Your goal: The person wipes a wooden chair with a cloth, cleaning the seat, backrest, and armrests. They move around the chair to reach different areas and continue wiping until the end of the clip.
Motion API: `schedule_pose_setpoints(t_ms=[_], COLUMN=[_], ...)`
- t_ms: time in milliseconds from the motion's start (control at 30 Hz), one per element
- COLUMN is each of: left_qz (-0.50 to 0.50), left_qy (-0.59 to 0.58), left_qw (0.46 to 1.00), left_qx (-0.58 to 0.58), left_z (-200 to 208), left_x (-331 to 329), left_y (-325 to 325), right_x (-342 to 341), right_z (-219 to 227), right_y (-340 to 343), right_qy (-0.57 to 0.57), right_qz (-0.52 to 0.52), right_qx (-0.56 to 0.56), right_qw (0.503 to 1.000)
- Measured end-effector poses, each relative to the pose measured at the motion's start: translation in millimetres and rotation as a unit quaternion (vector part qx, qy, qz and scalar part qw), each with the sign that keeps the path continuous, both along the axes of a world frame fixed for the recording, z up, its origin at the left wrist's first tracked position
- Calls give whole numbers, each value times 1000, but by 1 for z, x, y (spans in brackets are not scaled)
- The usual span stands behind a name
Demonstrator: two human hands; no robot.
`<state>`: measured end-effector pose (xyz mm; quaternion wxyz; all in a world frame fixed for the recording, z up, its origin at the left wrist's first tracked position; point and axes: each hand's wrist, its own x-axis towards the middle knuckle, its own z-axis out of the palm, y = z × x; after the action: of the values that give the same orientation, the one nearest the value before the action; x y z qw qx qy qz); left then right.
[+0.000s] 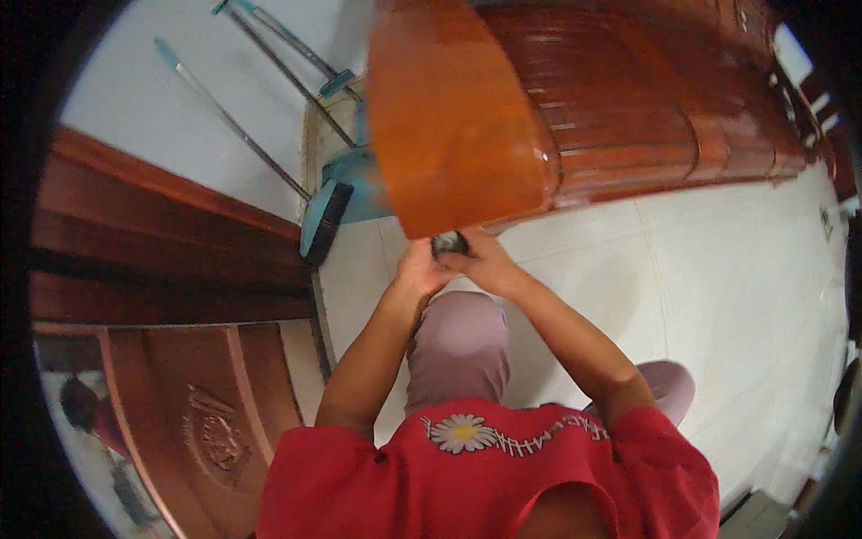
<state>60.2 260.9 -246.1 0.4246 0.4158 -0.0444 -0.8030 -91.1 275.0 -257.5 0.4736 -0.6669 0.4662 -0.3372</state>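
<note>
Both my hands meet in front of my raised knee (462, 337), just below the near edge of a glossy orange-brown wooden top (458, 135). Between them is a small dark, rounded object with a pale shiny patch (446, 242); its kind is not clear. My left hand (422, 267) is closed around its left side. From the right, the fingers of my right hand (488, 262) curl onto it. The hands partly cover the object, and blur hides the fingertips.
A teal broom (321, 225) and a teal dustpan (355, 175) lean by the white wall at the left. Dark red-brown wooden furniture (620, 99) stands at the far right, over pale floor tiles (611, 269). Nearer left is a carved wooden door (202, 404).
</note>
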Motion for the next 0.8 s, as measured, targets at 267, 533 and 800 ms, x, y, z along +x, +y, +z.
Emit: schedule_pose_setpoints(t_ms=[267, 533, 800], left_qz=[204, 181, -16], left_qy=[-212, -322, -483], left_qw=[918, 795, 631], left_qx=[-265, -481, -606], left_z=[-35, -83, -116], left_x=[-28, -38, -12], left_y=[-48, -145, -181], right_x=[-128, -2, -73], right_z=[191, 257, 274], right_y=[-38, -46, -48], right_qy=[69, 177, 237], right_qz=[-255, -69, -76], right_qx=[-174, -304, -337], right_qw=[949, 933, 908])
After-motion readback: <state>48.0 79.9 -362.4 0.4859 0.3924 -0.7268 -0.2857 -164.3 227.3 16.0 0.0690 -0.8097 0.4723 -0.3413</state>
